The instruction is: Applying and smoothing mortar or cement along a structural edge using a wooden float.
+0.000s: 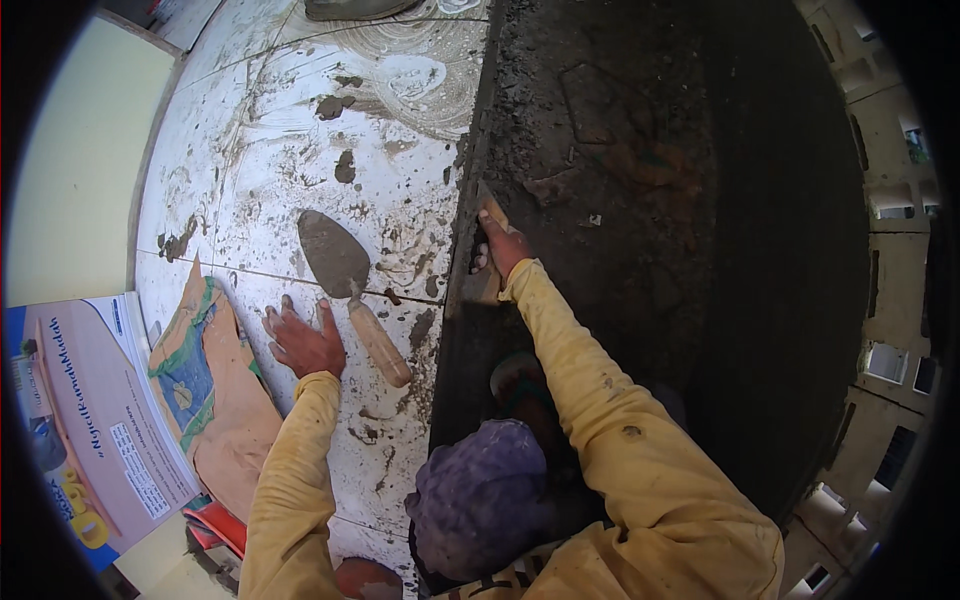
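My right hand (507, 248) is closed around a wooden float (492, 286), held along the dark, mortar-covered edge where the white tiles end. The hand hides part of the tool. Flat on the white tiled surface (270, 130) rests my left hand (307, 338), fingers spread and holding nothing. Just beyond and right of it lies a pointed trowel (335, 255), its blade coated in grey mortar and its wooden handle (379, 345) angled toward me. Mortar clumps (334, 106) and smears spot the tiles.
On the left lie a torn paper sack (230, 420) and a printed banner (110, 420), beside a pale wall (80, 150). Dark wet mortar (610, 120) covers the lower ground to the right. Pale pierced blocks (890, 300) stand at the far right. My knee (480, 495) is below.
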Available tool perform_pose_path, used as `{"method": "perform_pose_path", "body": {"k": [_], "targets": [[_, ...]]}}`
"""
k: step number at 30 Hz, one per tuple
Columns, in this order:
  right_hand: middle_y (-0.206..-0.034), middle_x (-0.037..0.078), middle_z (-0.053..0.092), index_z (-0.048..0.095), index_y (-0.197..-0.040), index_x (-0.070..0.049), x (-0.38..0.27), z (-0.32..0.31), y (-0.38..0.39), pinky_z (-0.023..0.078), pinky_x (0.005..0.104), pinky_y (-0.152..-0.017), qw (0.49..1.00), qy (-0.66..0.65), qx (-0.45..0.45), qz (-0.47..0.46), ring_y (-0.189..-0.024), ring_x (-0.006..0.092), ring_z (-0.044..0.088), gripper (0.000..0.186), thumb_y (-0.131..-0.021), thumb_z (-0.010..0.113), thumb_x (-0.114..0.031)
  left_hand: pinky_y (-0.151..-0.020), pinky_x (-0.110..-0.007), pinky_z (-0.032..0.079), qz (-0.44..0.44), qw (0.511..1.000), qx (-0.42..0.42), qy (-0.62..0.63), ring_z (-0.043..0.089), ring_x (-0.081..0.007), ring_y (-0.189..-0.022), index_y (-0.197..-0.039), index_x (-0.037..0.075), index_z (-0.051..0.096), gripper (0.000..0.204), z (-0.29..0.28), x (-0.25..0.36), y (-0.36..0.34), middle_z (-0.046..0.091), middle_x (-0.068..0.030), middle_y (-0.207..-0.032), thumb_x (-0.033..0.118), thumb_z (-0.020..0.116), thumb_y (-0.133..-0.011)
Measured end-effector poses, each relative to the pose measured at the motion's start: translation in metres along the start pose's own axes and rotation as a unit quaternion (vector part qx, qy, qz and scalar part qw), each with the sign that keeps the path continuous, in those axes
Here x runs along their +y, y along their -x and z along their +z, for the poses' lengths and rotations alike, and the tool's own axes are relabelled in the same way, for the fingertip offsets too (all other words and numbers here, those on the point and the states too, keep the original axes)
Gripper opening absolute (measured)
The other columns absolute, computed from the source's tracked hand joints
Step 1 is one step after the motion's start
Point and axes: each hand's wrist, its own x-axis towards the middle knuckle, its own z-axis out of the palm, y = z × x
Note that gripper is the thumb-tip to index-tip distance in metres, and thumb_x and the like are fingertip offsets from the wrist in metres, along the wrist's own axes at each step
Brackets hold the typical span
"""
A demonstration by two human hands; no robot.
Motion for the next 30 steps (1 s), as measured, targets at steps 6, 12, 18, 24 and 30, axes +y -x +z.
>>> {"method": "perform_pose_path", "body": {"k": [6, 12, 18, 24, 30], "targets": [[-0.058, 0.003, 0.050, 0.061, -0.106, -0.008, 0.083, -0.017, 0.086, 0.046, 0.0352, -0.043, 0.999, -0.036, 0.018, 0.031, -0.044, 0.0171, 0.051, 0.040, -0.093, 0.070, -0.044, -0.116, -0.063, 0.017, -0.001, 1.000, -0.014, 0.012, 0.018, -0.0370, -0.151, -0.149, 0.007, 0.038, 0.074, 0.000, 0.010, 0.000, 0.030, -0.0217, -0.156, 0.057, 0.052, -0.096], [-0.060, 0.002, 0.053, 0.063, -0.112, -0.008, 0.096, -0.035, 0.085, 0.044, 0.0324, -0.044, 0.999, -0.014, 0.028, -0.012, -0.046, 0.0153, 0.051, 0.044, -0.095, 0.066, -0.048, -0.115, -0.064, 0.018, 0.004, 1.000, -0.005, 0.023, 0.018, -0.0369, -0.151, -0.148, 0.007, 0.038, 0.072, 0.001, 0.005, 0.002, 0.030, -0.0214, -0.156, 0.055, 0.054, -0.096], [-0.061, 0.002, 0.046, 0.058, -0.124, -0.012, 0.022, -0.035, -0.007, 0.045, 0.0331, -0.047, 0.995, -0.095, 0.014, -0.016, -0.048, 0.0154, 0.046, 0.060, -0.090, 0.065, -0.061, -0.115, -0.064, 0.018, 0.011, 1.000, -0.009, 0.023, 0.019, -0.0371, -0.151, -0.149, 0.008, 0.037, 0.072, 0.004, 0.003, 0.003, 0.029, -0.0211, -0.156, 0.054, 0.054, -0.096], [-0.061, 0.003, 0.045, 0.056, -0.116, -0.009, 0.011, -0.014, -0.053, 0.046, 0.0364, -0.046, 0.998, -0.051, -0.011, -0.022, -0.047, 0.0177, 0.046, 0.063, -0.087, 0.067, -0.063, -0.114, -0.064, 0.019, 0.022, 1.000, 0.004, 0.012, 0.021, -0.0382, -0.150, -0.150, 0.007, 0.036, 0.071, 0.001, -0.002, 0.000, 0.029, -0.0226, -0.156, 0.053, 0.052, -0.098], [-0.061, -0.002, 0.042, 0.059, -0.113, -0.017, -0.032, -0.033, -0.106, 0.049, 0.0369, -0.052, 0.998, -0.025, -0.058, 0.009, -0.046, 0.0137, 0.044, 0.050, -0.089, 0.066, -0.060, -0.113, -0.063, 0.019, 0.036, 0.999, 0.008, 0.007, 0.022, -0.0391, -0.149, -0.150, 0.005, 0.036, 0.070, 0.008, 0.004, 0.004, 0.031, -0.0247, -0.155, 0.052, 0.050, -0.099]]}}
